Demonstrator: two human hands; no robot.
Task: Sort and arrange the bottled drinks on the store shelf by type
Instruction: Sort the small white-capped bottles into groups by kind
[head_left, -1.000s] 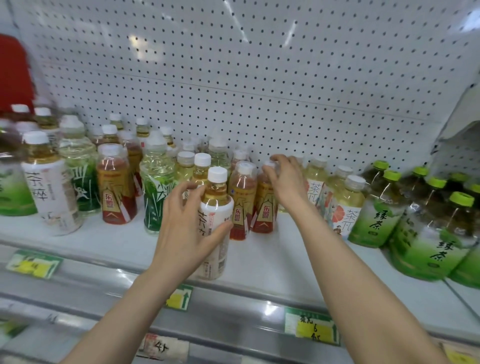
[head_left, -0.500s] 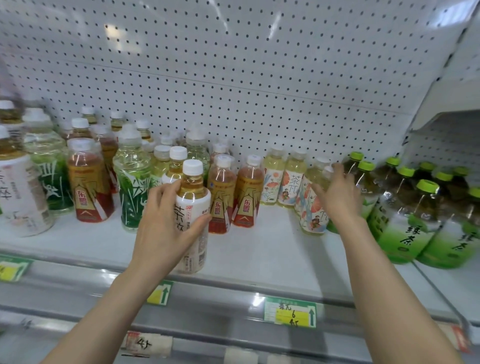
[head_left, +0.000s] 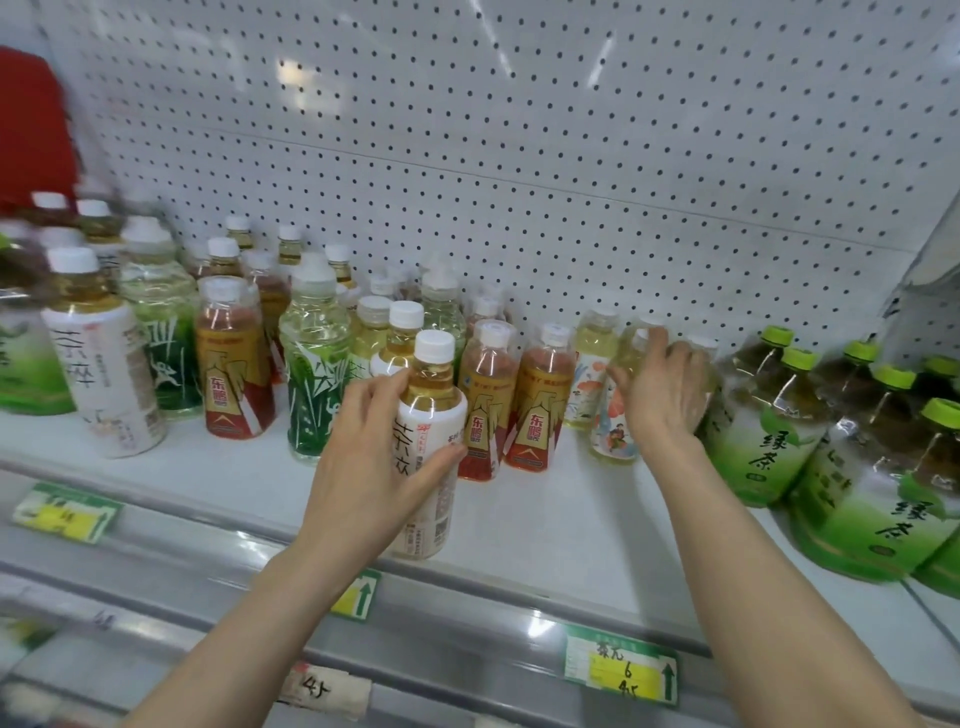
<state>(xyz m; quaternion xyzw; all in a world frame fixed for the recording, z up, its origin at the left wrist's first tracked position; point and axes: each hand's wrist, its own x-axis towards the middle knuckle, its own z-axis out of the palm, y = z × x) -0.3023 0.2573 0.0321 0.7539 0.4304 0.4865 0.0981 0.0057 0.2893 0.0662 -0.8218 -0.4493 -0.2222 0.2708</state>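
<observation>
- White-labelled tea bottle (head_left: 428, 452) sits in the left hand (head_left: 363, 467): fingers wrapped round its body, thumb on the front, base near the shelf's (head_left: 545, 519) front lip; can't tell if it's resting or just lifted.
- Right hand (head_left: 662, 395) is spread, fingers half open, cupped against the pale floral-label bottles (head_left: 613, 415); pressing, not clearly clamped on any 1.
- Step in hand, my read: consolidating types. Right hand looks to be herding the floral ones together; left holds a stray white-label awaiting its group.
- Next move prob. calls for carrying the stray well left of the left fingers to the matching white-label bottle (head_left: 106, 374), w/o knocking the red-gold bottles (head_left: 535, 405) just behind the fingers.
- Counts, approx., back rows are hidden & blurred:
- white-label tea: 2 clear (1 held, 1 far left), maybe more behind.
- red-gold label: 3 in front, 2 just right of left fingers, 1 (head_left: 234, 364) further left; more behind.
- green bamboo-print bottles (head_left: 314, 374): 2 clear, a 3rd likely behind.
- floral: about 4, under right fingers.
- green-cap green tea bottles (head_left: 769, 421): at least 6, right of the right hand.
</observation>
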